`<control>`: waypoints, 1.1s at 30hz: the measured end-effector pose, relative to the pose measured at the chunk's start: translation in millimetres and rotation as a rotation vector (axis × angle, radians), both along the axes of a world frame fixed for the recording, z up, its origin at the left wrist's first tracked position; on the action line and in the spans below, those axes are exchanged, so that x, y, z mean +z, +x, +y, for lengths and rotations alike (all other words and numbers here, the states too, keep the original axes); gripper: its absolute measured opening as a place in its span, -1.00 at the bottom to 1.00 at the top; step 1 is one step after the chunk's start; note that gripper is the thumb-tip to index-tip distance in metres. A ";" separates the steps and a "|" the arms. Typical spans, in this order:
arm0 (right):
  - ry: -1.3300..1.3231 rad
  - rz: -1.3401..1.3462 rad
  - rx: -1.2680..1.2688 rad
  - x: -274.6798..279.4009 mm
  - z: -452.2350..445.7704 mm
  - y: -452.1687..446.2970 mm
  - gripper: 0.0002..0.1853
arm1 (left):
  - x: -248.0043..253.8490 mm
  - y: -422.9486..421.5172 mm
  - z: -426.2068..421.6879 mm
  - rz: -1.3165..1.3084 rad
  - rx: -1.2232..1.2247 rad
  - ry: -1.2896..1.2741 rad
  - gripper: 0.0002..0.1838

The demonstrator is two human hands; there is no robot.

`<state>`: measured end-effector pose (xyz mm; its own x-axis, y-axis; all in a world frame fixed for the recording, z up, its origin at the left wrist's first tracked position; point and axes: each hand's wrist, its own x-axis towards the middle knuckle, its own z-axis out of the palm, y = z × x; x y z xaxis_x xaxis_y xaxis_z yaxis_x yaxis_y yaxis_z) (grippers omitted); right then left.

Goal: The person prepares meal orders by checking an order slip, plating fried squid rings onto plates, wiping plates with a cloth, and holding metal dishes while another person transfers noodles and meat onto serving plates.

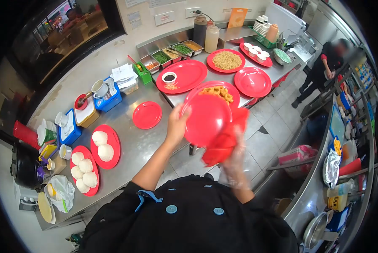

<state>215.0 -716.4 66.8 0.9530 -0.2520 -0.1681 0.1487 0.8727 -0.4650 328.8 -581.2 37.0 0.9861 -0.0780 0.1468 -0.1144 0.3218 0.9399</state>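
My left hand (178, 123) grips the left rim of a round red plate (205, 118), thumb on its upper face, and holds it up in front of me. A crumpled red cloth (223, 145) lies against the plate's lower right side. My right hand (236, 158), in a clear plastic glove, is closed on that cloth and partly hidden by it. Just behind the held plate, a red plate of golden fried rings (218, 92) is partly covered from view. An oval red plate (182, 76) bears a small cup of dark sauce (169, 77) and some shreds.
A plate of noodles (227, 60), a bare red plate (253, 82) and a plate of white cups (256, 55) stand farther back. Left are a small red plate (147, 114) and rice mounds (105, 152). Another person (327, 63) stands at right, near a shelf rack.
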 end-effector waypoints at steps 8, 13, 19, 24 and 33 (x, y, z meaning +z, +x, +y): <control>-0.349 0.038 0.017 -32.6 29.1 -16.3 -0.47 | -30.3 -25.4 31.7 0.036 -0.035 0.237 -0.74; -0.129 0.217 0.499 -62.7 25.1 -15.9 -0.55 | -98.2 -27.6 85.2 0.075 0.159 0.798 -0.66; -0.384 0.480 0.562 -122.2 57.7 20.8 -0.66 | -127.2 14.6 142.4 -0.292 0.068 1.309 -0.60; -0.454 0.431 0.375 -148.0 86.0 50.7 -0.45 | -115.1 18.1 148.5 -0.296 0.163 1.404 -0.63; -0.587 0.227 0.245 -118.1 111.8 48.2 -0.67 | -132.3 70.4 213.0 -0.387 0.292 1.503 -0.63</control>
<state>263.2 -604.6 -51.3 0.9514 -0.1438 -0.2723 -0.1788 0.4619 -0.8687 399.1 -368.2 -95.3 0.9152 -0.1999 0.3500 -0.3022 -0.9150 0.2675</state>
